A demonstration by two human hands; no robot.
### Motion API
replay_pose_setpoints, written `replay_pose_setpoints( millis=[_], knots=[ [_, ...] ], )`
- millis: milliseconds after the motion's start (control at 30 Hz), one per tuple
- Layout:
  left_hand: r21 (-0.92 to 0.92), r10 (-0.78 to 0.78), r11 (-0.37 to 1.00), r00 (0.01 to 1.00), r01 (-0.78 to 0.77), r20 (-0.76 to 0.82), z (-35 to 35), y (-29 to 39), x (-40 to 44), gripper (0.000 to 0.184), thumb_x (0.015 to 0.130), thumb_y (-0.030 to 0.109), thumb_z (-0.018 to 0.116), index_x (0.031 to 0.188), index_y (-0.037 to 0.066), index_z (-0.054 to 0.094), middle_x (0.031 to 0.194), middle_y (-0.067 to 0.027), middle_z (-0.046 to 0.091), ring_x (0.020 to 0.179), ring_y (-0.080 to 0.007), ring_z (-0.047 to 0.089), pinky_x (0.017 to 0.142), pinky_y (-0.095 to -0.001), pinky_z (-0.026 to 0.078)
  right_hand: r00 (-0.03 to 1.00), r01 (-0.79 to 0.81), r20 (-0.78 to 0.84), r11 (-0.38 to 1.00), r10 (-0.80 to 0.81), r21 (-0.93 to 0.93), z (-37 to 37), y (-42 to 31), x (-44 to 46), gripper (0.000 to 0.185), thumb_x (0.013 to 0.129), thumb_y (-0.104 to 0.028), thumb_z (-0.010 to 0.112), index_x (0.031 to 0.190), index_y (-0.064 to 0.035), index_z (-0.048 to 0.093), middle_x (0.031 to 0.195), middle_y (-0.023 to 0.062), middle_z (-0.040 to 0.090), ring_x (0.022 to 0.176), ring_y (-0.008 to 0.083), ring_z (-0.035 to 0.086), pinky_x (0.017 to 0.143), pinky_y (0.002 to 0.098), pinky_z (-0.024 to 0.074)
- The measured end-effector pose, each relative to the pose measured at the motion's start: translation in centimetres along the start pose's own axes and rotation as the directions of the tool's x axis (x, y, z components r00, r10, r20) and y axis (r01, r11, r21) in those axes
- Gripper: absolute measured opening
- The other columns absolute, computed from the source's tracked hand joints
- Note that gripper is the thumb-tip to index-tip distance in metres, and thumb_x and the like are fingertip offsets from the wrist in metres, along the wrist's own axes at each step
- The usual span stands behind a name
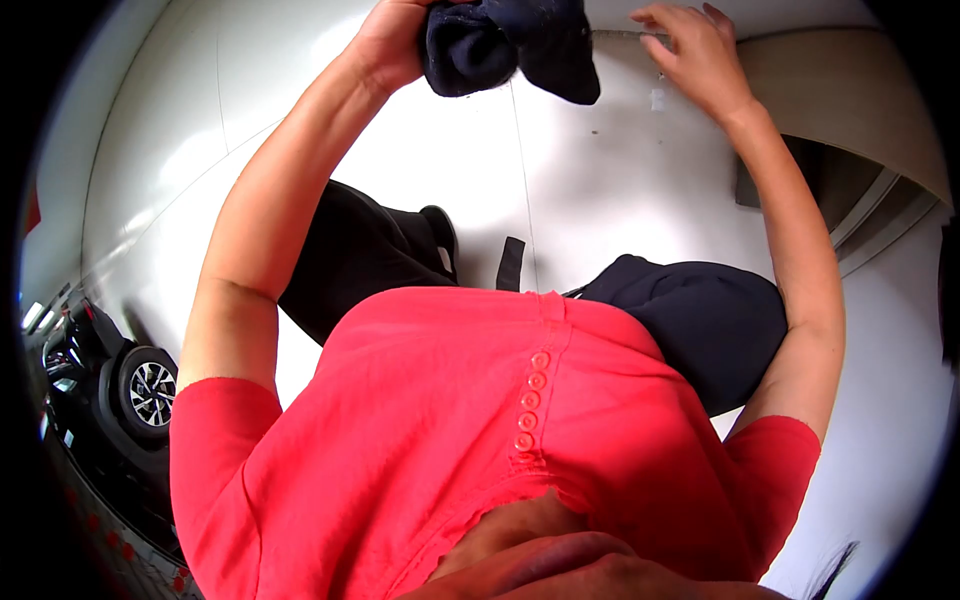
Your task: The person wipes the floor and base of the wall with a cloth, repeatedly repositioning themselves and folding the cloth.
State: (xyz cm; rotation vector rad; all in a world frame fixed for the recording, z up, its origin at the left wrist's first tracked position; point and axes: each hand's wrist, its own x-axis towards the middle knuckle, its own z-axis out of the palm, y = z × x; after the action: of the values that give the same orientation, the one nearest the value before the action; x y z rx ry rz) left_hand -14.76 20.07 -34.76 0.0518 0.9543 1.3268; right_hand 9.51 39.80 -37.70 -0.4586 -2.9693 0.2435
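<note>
My left hand [392, 42] grips a bundled dark navy cloth [510, 45] at the top of the view. One end of the cloth is folded into a roll, and the other hangs loose to the right. Some of my left fingers are hidden behind it or cut off by the frame. To the right of the cloth and apart from it, my right hand [695, 58] is raised with fingers spread and slightly bent, holding nothing.
Glossy white floor [560, 180] with thin seams lies below. My dark-clad legs [690, 320] are bent apart, with a short black strip [510, 263] between them. A black car's wheel [150, 390] shows at left. A beige curved panel [850, 90] stands at upper right.
</note>
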Motion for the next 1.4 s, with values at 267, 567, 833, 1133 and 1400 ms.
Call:
replay_pose_setpoints(
  millis=[267,567,833,1133,1400],
  knots=[
    [0.291,-0.041,0.954,0.995,0.067,-0.093,-1.4,-1.5,1.2,0.018,0.084,0.01,0.058,0.097,-0.002,0.064,0.084,-0.0094,0.07,0.072,-0.0186,0.066,0.068,-0.0307,0.056,0.982,-0.127,-0.097,0.949,0.161,0.288,-0.9,0.0,0.6,0.018,0.084,-0.019,0.066,0.09,-0.0028,0.071,0.077,0.016,0.07,0.071,0.0305,0.069,0.069,0.0393,0.0546],
    [0.341,0.197,0.929,0.971,-0.142,-0.132,-2.4,-2.1,0.4,0.02,0.087,0.015,0.06,0.099,0.0,0.065,0.09,-0.0089,0.071,0.081,-0.0185,0.068,0.077,-0.0316,0.054,0.98,-0.153,-0.046,0.89,0.191,0.429,-0.7,-0.3,0.1,0.02,0.083,-0.017,0.067,0.096,-0.0018,0.07,0.083,0.0153,0.071,0.078,0.0265,0.071,0.071,0.0363,0.0556],
    [0.365,0.202,0.917,0.976,-0.16,-0.08,-0.2,-1.1,-0.5,0.025,0.091,0.018,0.061,0.106,-0.001,0.066,0.094,-0.0095,0.072,0.086,-0.0183,0.069,0.08,-0.0292,0.054,0.987,-0.142,0.133,0.857,0.087,0.495,1.5,0.2,-0.1,0.038,0.087,-0.021,0.066,0.122,-0.0089,0.062,0.113,0.014,0.066,0.101,0.0285,0.066,0.094,0.0407,0.0476],
    [-0.029,0.196,0.981,0.975,-0.194,0.102,1.4,-1.7,-0.4,0.039,0.094,0.027,0.063,0.125,0.003,0.06,0.116,-0.0079,0.069,0.106,-0.0179,0.066,0.098,-0.0338,0.05,0.924,-0.308,0.38,0.646,0.031,0.698,2.3,-3.7,0.3,0.088,0.088,-0.049,0.064,0.155,-0.007,0.027,0.153,0.0171,0.04,0.141,0.0272,0.038,0.117,0.0368,0.0266],
    [0.226,0.335,0.919,0.942,-0.324,-0.015,2.8,-4.1,-0.9,0.046,0.093,0.033,0.061,0.129,0.004,0.056,0.119,-0.0112,0.063,0.11,-0.0179,0.058,0.101,-0.0313,0.044,0.844,-0.532,0.508,-0.149,-0.171,0.834,1.6,-6.0,0.4,0.094,0.086,-0.074,0.053,0.153,-0.0124,0.03,0.155,0.0058,0.037,0.141,0.0202,0.036,0.116,0.0422,0.0258]
  ],
)
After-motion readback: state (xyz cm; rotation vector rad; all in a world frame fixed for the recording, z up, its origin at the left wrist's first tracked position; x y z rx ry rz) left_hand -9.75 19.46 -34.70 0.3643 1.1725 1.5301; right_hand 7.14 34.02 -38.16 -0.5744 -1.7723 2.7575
